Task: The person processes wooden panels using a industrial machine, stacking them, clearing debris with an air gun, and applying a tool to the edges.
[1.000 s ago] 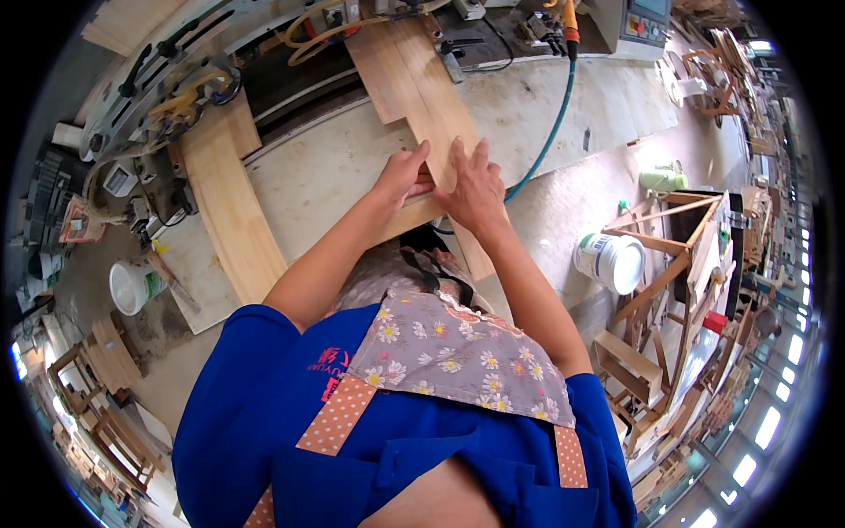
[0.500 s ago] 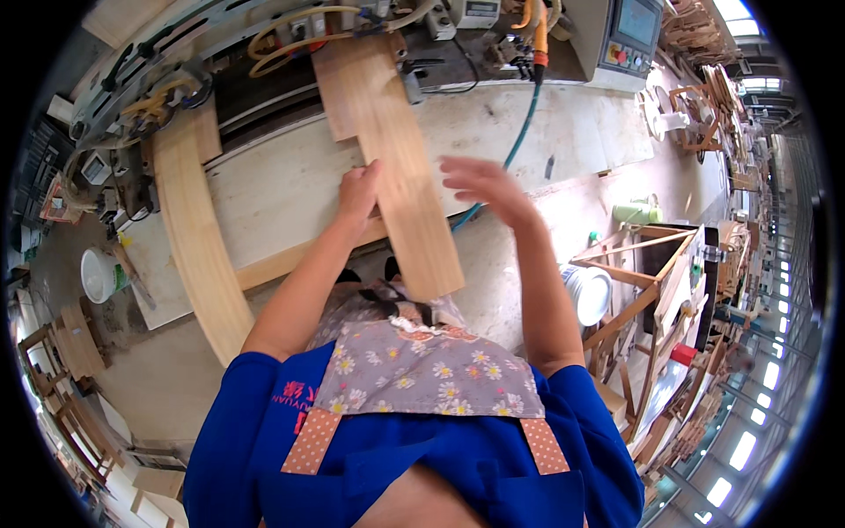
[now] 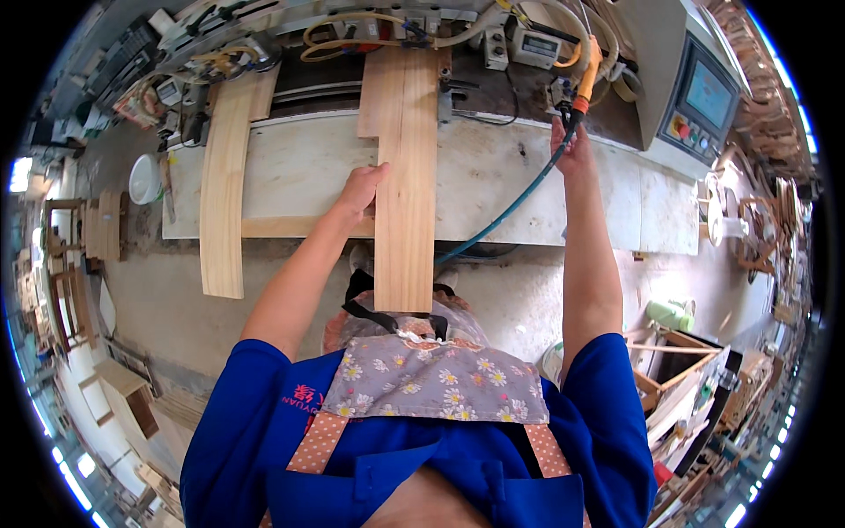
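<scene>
A long pale wooden board (image 3: 407,202) reaches from the machine toward my apron, its near end jutting past the worktable's front edge. My left hand (image 3: 359,190) grips its left edge, thumb on top, the other fingers partly hidden. A shorter board piece (image 3: 370,101) lies along its far left side. My right arm is stretched forward. My right hand (image 3: 572,151) is raised with curled fingers at a small metal fitting (image 3: 560,91), just below an orange-handled air gun (image 3: 588,72). The teal hose (image 3: 519,198) crosses in front of the fingers, so what they hold is unclear.
Another long board (image 3: 224,189) lies to the left, also overhanging the pale worktable (image 3: 304,185). A wooden strip (image 3: 304,227) runs along the front edge. Machine units with yellow tubes (image 3: 343,40) line the back. A control panel (image 3: 704,88) stands right; a white bucket (image 3: 145,179) sits left.
My right hand has gone from beside the board forward and right to the fitting below the air gun. My left hand stays on the board's edge. The view has turned.
</scene>
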Demonstrator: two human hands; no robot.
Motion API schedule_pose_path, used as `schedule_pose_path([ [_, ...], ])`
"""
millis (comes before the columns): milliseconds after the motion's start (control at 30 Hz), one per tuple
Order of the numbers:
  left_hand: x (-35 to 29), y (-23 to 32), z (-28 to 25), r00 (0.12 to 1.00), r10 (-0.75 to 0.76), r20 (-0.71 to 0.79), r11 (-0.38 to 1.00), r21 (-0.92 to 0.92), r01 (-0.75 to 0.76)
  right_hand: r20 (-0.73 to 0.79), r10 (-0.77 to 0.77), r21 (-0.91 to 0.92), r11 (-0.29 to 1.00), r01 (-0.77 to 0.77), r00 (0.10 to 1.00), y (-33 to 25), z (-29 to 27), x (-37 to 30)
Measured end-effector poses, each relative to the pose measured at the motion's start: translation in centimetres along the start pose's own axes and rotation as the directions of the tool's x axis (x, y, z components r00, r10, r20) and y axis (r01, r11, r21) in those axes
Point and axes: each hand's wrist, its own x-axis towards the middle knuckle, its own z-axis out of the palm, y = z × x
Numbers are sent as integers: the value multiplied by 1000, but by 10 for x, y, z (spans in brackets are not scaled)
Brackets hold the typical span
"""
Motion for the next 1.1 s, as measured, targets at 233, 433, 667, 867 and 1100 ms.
schedule_pose_path([
  [233,4,-7,-3,999,7,-49,999,33,-5,-60,-132,-137,983,123,989,9,-6,13],
  [433,12,-14,-2,994,35,-103,999,20,-33,-17,-76,-125,989,73,997,4,-10,-2],
  [667,-15,-57,-17,619,716,-323,465,882,-77,-75,-272,-312,920,236,959,-80,-57,-48],
  [867,-32,-74,-36,582,794,-178,169,983,70,9,-738,-757,435,487,675,-206,-61,-27],
  [1100,-32,-75,-34,656,724,-211,187,976,108,72,-857,-897,168,409,510,-298,-56,29],
])
